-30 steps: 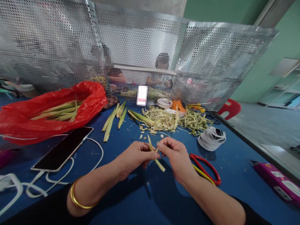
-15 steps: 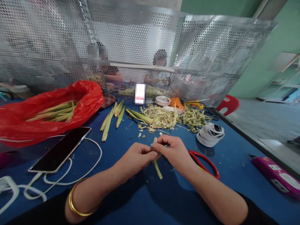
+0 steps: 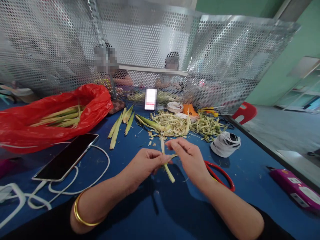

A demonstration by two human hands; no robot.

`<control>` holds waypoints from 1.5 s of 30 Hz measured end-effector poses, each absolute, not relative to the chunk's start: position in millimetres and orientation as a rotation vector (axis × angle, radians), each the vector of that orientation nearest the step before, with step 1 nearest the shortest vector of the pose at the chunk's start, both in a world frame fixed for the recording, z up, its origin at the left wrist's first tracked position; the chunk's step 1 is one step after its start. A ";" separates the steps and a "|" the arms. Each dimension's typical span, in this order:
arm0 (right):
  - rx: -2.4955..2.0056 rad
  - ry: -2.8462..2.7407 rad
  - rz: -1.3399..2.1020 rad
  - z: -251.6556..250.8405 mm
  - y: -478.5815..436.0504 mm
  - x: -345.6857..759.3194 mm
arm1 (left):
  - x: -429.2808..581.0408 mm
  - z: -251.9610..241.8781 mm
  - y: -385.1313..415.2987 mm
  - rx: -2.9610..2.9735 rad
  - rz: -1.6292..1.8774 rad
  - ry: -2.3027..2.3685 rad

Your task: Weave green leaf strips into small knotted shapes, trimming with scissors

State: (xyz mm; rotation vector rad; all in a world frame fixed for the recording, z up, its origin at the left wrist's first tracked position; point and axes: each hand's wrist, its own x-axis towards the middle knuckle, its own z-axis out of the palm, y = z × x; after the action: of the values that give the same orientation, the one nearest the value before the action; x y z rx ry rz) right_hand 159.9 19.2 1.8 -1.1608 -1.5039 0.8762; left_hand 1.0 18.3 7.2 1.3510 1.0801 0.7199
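My left hand (image 3: 152, 160) pinches pale green husk strips (image 3: 169, 173) where they cross, between thumb and forefinger. One strip runs upright through the pinch, and a short end points right toward my other hand. My right hand (image 3: 186, 155) is just to the right, thumb and forefinger drawn together near the upper part of the strip. What sits between those fingertips is too small to tell. Red-handled scissors (image 3: 221, 173) lie partly hidden by my right forearm. Beyond my hands is a heap of shredded husk (image 3: 172, 123), with several whole husk leaves (image 3: 116, 133) to its left.
A red plastic bag (image 3: 95, 100) of husks and a charging phone (image 3: 66, 160) with a white cable are at left. A white tape roll (image 3: 225, 145) and a purple device (image 3: 295, 188) are at right. Behind a perforated screen (image 3: 150, 36) two people sit.
My right hand has drawn slightly away from my left and up, so the crossing strips show more. My left hand keeps its pinch. The view has shifted slightly.
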 end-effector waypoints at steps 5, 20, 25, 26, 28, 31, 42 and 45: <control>-1.278 -1.700 0.632 6.2 18.7 165.6 | -1.3 10.4 24.0 1.144 0.927 1.100; -1.024 -2.190 0.124 -1.5 2.7 152.8 | 4.3 2.5 21.8 1.128 1.019 1.160; -1.151 -1.934 0.501 -4.4 6.0 154.3 | 1.4 2.8 23.3 1.120 0.970 1.083; -1.186 -1.801 0.633 -4.9 8.5 154.6 | 1.0 3.4 23.2 1.128 0.961 1.072; -1.196 -1.551 0.871 -4.8 13.7 154.5 | 0.7 4.3 22.5 1.165 0.937 1.060; -1.134 -1.377 1.064 -2.6 17.8 152.0 | 1.6 4.3 21.0 1.213 0.880 1.068; -1.192 -1.393 0.950 -7.2 20.6 153.4 | 3.6 4.7 17.8 1.268 0.758 1.061; -1.180 -1.424 0.685 -0.7 20.4 160.4 | 0.2 7.8 20.4 1.083 0.862 1.031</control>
State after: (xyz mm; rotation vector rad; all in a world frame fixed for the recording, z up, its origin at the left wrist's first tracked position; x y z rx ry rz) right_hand 160.4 20.4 -0.7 -1.1804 -1.4235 0.6848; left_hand 0.2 20.4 7.8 1.0825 1.0306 0.8622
